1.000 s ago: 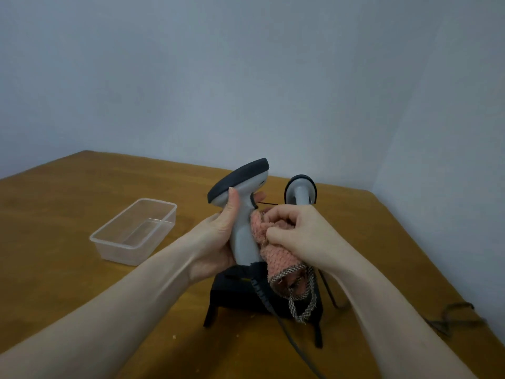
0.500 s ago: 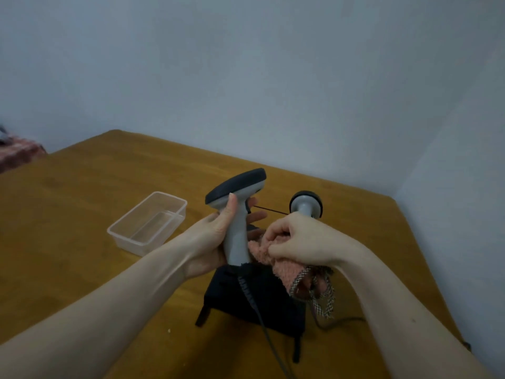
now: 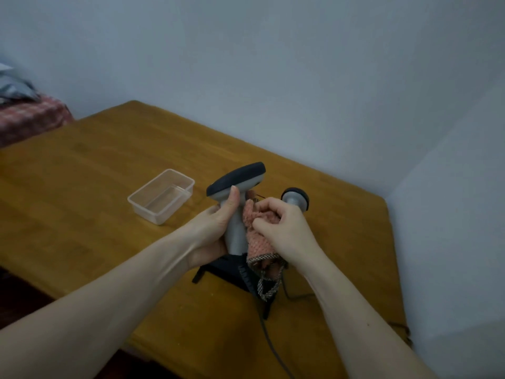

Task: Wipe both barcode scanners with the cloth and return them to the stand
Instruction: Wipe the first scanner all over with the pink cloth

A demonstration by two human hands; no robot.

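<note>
From the head camera, the left hand (image 3: pixel 216 228) grips the grey handle of a barcode scanner (image 3: pixel 236 203), held upright above the black stand (image 3: pixel 229 270) on the wooden bench (image 3: pixel 109 187), its dark head pointing up and to the right. The right hand (image 3: pixel 281 231) clutches a bunched pink cloth (image 3: pixel 258 233) against the right side of that handle, a checked edge of the cloth hanging down over the stand. A second scanner (image 3: pixel 295 199) sits just behind the right hand, its lower part hidden, a clear plastic container (image 3: pixel 161 196) lies to the left on the bench, and a dark cable (image 3: pixel 273 348) trails toward the near edge.
</note>
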